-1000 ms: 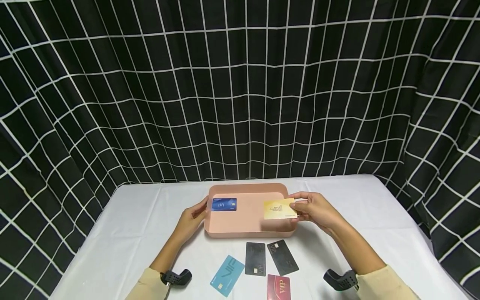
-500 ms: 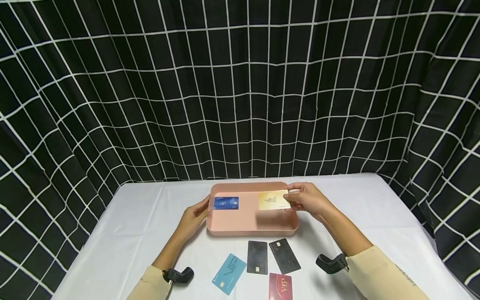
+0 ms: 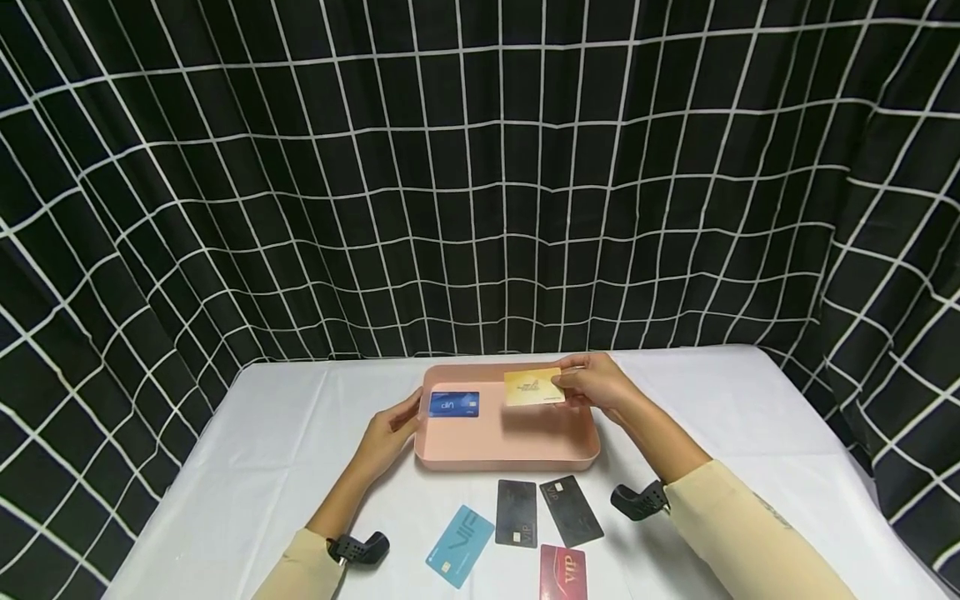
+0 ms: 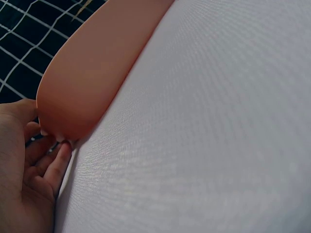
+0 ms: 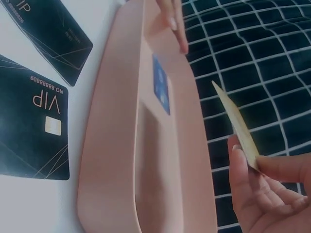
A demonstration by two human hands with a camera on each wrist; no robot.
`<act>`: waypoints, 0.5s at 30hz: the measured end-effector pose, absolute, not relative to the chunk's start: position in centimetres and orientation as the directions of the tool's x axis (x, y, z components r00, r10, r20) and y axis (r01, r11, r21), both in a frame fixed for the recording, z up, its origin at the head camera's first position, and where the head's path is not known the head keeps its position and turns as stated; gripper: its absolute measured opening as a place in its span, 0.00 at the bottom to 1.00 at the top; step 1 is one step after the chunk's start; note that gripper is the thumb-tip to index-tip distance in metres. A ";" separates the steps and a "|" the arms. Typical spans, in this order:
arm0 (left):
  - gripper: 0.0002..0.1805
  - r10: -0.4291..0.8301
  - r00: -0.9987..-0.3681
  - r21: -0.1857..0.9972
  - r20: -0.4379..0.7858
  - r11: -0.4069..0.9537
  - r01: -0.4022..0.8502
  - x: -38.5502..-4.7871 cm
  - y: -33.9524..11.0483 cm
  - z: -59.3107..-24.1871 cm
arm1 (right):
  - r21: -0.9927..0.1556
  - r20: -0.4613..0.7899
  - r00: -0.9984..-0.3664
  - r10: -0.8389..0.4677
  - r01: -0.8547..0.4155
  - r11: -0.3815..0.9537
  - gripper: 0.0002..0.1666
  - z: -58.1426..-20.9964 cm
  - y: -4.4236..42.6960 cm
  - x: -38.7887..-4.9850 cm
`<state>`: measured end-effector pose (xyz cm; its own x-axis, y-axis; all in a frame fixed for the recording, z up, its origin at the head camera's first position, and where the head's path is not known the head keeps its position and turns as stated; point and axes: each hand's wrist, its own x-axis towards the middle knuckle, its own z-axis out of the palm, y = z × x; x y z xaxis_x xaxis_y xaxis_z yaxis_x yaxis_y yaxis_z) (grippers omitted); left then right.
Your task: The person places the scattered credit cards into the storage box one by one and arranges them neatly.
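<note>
My right hand [image 3: 592, 385] pinches a yellow card [image 3: 528, 387] by its right end, thumb on top. It holds the card above the right half of a pink tray [image 3: 510, 458], clear of the floor. The right wrist view shows the card [image 5: 238, 121] nearly edge-on between thumb and fingers. At the tray's left end, my left hand [image 3: 387, 437] grips the rim and wall. Seen from the left wrist, curled fingers [image 4: 60, 162] touch the outside of that wall. A blue VIP card [image 3: 453, 405] lies flat inside the tray at the left.
In front of the tray on the white cloth [image 3: 270, 483] lie a light blue card [image 3: 460, 546], two black VIP cards [image 3: 516, 514] and a red VIP card [image 3: 563, 573], the red one cut off by the frame. A black gridded curtain [image 3: 480, 183] hangs behind.
My right hand has carried the yellow card leftward and away from me, from the tray's right edge to over its back part. The left hand stays at the tray's left end.
</note>
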<state>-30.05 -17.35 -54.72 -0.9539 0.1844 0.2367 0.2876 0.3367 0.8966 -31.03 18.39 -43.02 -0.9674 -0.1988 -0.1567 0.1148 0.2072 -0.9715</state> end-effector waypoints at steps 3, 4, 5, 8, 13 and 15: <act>0.27 0.184 -0.952 0.887 0.246 0.352 0.298 -30.2 -17.3 -54.7 | -0.966 -0.159 -0.970 -0.186 0.114 0.233 0.22 -43.1 17.8 -31.5; 0.27 0.183 -0.951 0.887 0.249 0.351 0.300 -30.2 -17.3 -54.7 | -0.963 -0.159 -0.971 -0.181 0.113 0.244 0.22 -43.1 17.7 -31.7; 0.27 0.184 -0.950 0.887 0.251 0.350 0.302 -30.3 -17.3 -54.6 | -0.960 -0.164 -0.972 -0.170 0.118 0.252 0.22 -43.2 17.5 -31.9; 0.27 0.180 -0.955 0.890 0.237 0.354 0.288 -30.3 -17.3 -54.5 | -0.954 -0.163 -0.975 -0.150 0.117 0.277 0.21 -43.5 17.0 -32.4; 0.27 0.180 -0.952 0.883 0.248 0.363 0.298 -30.2 -17.3 -54.6 | -0.946 -0.140 -0.980 -0.140 0.091 0.311 0.21 -44.3 16.4 -32.9; 0.27 0.180 -0.949 0.880 0.259 0.360 0.308 -30.2 -17.3 -54.7 | -0.948 -0.138 -0.980 -0.142 0.089 0.304 0.20 -44.5 16.2 -33.0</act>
<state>-30.16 -17.28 -54.71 -0.9491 0.1796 0.2587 0.3081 0.3604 0.8804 -33.02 16.18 -44.50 -0.9802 -0.1423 -0.1375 0.0889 0.3041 -0.9485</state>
